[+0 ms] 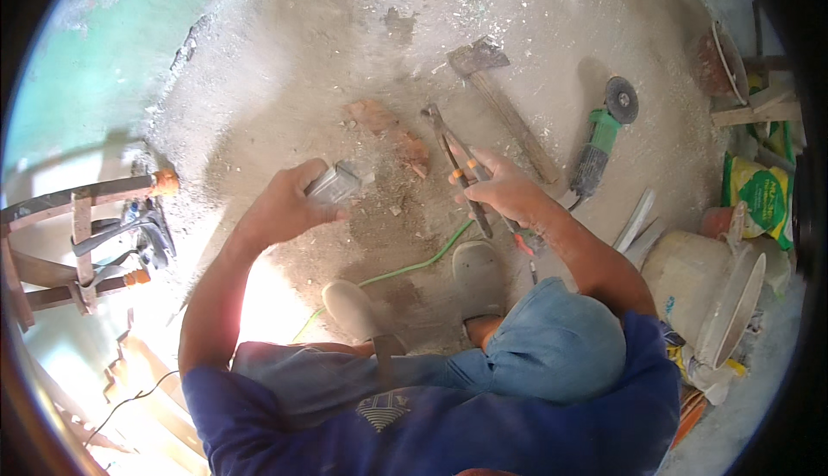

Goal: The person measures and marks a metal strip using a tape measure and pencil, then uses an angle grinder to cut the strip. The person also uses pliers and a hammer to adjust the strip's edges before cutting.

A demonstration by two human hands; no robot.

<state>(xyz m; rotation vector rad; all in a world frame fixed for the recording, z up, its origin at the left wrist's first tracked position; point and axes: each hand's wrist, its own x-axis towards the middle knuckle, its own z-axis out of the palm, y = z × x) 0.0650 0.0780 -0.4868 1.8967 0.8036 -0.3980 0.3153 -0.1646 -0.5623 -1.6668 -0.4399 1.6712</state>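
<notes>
I crouch on the dusty grey concrete floor (285,71), and my left hand (280,209) has its fingers wrapped round a small flat grey metal piece (335,184), lifted clear of the ground in front of my knees. My right hand (509,191) is closed on the orange-marked handles of long dark metal pliers (461,178), their nose pointing up and away from me, near the piece but not touching it. As I judge it, the work is at an early or middle stage: the piece is in hand and the tool is ready, yet the jaws have not met the metal, and I see no finished cut or bend on it.

Broken reddish brick (392,131) lies just beyond my hands. A wooden-handled hatchet (500,97) and a green angle grinder with a grey disc (604,131) rest untouched further right. A thin green hose (414,265) runs past my pale sandals (479,273).

For containers, a cream plastic bucket (690,278) stands at my right; I cannot see into it. A green and yellow sack (759,196) sits behind it, contents hidden
</notes>
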